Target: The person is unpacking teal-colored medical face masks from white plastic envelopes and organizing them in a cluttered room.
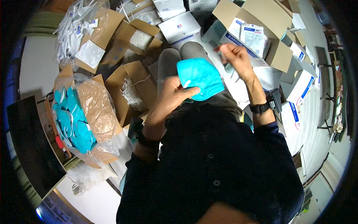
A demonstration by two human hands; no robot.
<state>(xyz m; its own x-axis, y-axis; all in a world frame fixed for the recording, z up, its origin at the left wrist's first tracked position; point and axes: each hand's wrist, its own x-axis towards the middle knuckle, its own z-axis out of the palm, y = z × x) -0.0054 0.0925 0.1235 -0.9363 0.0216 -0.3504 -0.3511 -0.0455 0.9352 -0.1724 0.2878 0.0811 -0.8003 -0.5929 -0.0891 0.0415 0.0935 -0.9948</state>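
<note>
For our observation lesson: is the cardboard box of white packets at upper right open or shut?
Open: the cardboard box has flaps spread outward, and white packets show inside.

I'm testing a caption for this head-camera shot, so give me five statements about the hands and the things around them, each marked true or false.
1. The left hand holds a teal face mask. True.
2. The right hand clasps the middle of that mask. False: it is raised to the mask's right.
3. An open cardboard box left of the legs holds white stringy loops. True.
4. The other teal masks lie at the picture's right edge. False: they lie in a plastic-lined carton at the left.
5. The right wrist is bare. False: it wears a black strap.
</note>
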